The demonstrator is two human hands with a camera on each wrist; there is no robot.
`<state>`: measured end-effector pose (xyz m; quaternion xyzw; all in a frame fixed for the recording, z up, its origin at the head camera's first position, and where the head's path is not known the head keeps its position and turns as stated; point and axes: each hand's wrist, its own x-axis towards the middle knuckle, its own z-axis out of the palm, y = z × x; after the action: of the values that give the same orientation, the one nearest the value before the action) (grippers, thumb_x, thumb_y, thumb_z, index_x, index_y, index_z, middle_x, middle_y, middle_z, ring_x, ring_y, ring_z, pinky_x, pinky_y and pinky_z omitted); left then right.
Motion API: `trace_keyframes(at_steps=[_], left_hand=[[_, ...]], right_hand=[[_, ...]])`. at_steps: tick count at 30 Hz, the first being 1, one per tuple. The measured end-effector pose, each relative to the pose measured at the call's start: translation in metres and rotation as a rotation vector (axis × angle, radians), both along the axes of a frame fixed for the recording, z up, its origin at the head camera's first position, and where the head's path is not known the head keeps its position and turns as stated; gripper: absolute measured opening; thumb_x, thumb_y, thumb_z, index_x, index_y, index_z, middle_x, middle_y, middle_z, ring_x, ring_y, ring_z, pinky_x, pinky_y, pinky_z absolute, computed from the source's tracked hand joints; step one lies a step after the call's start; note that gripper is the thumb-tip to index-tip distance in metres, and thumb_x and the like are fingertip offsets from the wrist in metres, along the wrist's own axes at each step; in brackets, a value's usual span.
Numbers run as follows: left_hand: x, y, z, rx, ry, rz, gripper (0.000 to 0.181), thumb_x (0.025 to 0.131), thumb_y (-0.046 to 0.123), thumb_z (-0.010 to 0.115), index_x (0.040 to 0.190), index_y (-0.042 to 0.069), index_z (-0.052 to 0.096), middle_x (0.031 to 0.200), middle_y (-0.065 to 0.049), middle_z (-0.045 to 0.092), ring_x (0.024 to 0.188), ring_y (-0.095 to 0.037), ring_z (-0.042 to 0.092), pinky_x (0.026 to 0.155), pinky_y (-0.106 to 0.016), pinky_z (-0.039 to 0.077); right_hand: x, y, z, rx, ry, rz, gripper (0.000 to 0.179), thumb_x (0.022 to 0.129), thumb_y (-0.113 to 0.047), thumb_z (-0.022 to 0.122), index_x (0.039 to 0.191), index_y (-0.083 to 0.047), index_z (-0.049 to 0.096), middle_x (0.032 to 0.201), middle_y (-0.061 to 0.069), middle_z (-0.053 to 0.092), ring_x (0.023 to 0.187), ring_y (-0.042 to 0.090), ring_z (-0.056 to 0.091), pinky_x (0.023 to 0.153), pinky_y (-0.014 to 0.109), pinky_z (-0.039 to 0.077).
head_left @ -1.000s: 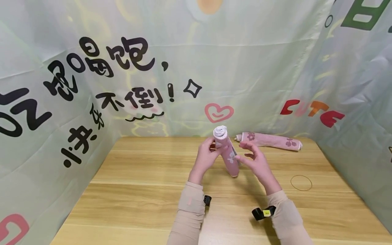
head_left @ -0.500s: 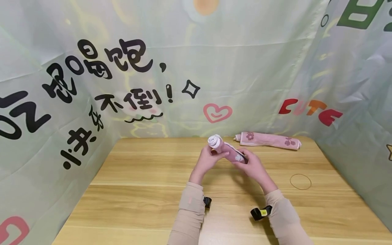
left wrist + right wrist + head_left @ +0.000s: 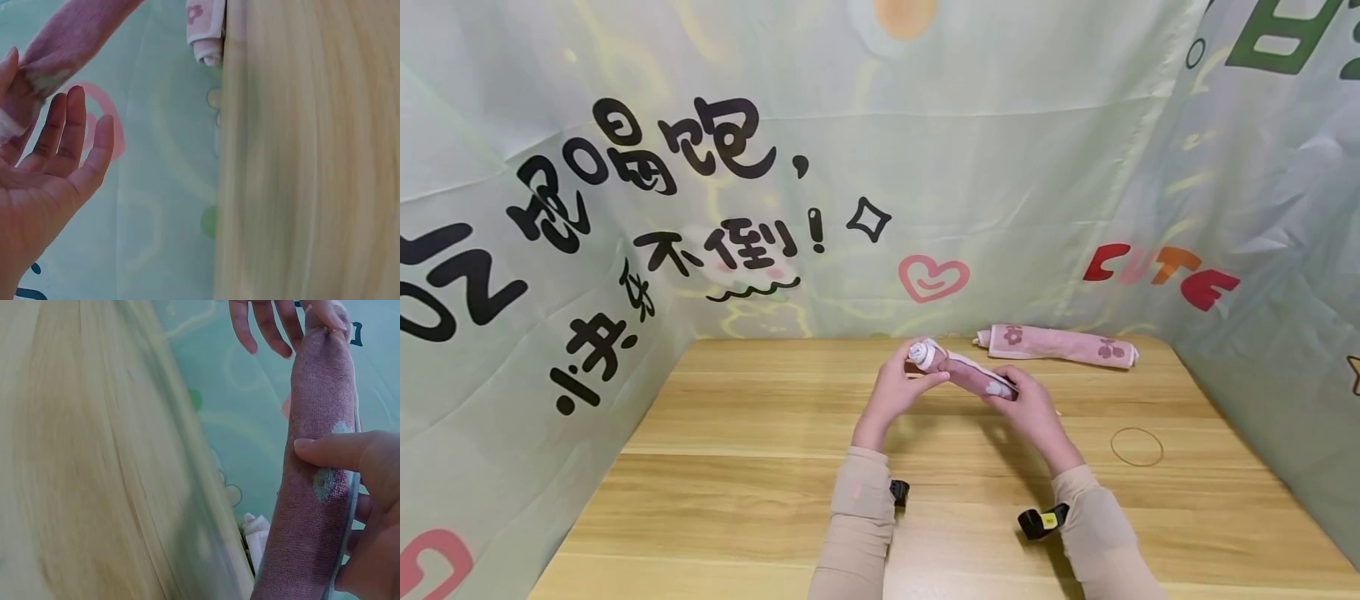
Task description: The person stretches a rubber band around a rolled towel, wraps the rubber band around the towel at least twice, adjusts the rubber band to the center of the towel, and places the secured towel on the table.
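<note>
A pink rolled towel (image 3: 967,375) with a white spiral end slants above the table between my two hands. My left hand (image 3: 891,396) pinches it close to that white end, while the other fingers spread away from it in the left wrist view. Beside my left thumb the roll (image 3: 325,381) narrows at a cinched, puckered spot. Further down, my right hand (image 3: 1032,417) grips the lower part, its thumb lying across the pale flower patch and its fingers behind.
Another pink rolled towel (image 3: 1060,345) with darker flowers lies at the back right of the wooden table (image 3: 737,500). A thin rubber band (image 3: 1137,447) lies flat on the right. A printed cloth (image 3: 1037,167) hangs behind the table.
The rolled towel has tipped from steeply upright to a shallow slant. My right hand has closed from a loose spread onto its lower part; my left hand has shifted slightly left.
</note>
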<state>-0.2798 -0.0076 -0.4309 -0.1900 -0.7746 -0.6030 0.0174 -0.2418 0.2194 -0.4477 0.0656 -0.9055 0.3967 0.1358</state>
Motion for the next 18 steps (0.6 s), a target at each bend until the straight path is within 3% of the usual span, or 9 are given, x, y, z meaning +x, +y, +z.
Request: trace_keyframes(at_steps=[3,9,18], left_hand=[[0.000,-0.003,0.002,-0.059,0.042,0.001,0.061,0.083,0.024,0.078,0.138,0.017,0.052,0.117,-0.010,0.062,0.092,-0.016,0.061,0.074,-0.025,0.053],[0.001,-0.009,0.004,-0.196,0.195,-0.030,0.055,0.085,0.021,0.076,0.136,0.017,0.055,0.126,-0.008,0.062,0.101,-0.019,0.060,0.085,-0.038,0.056],[0.000,-0.011,0.000,-0.240,0.195,-0.016,0.030,0.085,0.020,0.074,0.114,0.017,0.069,0.119,-0.007,0.068,0.105,-0.017,0.064,0.083,-0.019,0.054]], right_hand=[[-0.001,0.002,-0.001,0.016,0.000,-0.006,0.033,0.082,-0.007,0.075,0.112,0.000,0.062,0.110,0.023,0.066,0.099,0.037,0.061,0.087,0.048,0.048],[-0.001,0.005,-0.002,0.086,0.041,-0.006,0.033,0.081,-0.007,0.075,0.110,0.002,0.063,0.108,0.024,0.065,0.098,0.040,0.061,0.087,0.053,0.047],[-0.001,0.008,-0.005,0.148,0.063,0.003,0.031,0.081,-0.005,0.074,0.108,0.004,0.063,0.103,0.024,0.066,0.094,0.039,0.062,0.086,0.054,0.048]])
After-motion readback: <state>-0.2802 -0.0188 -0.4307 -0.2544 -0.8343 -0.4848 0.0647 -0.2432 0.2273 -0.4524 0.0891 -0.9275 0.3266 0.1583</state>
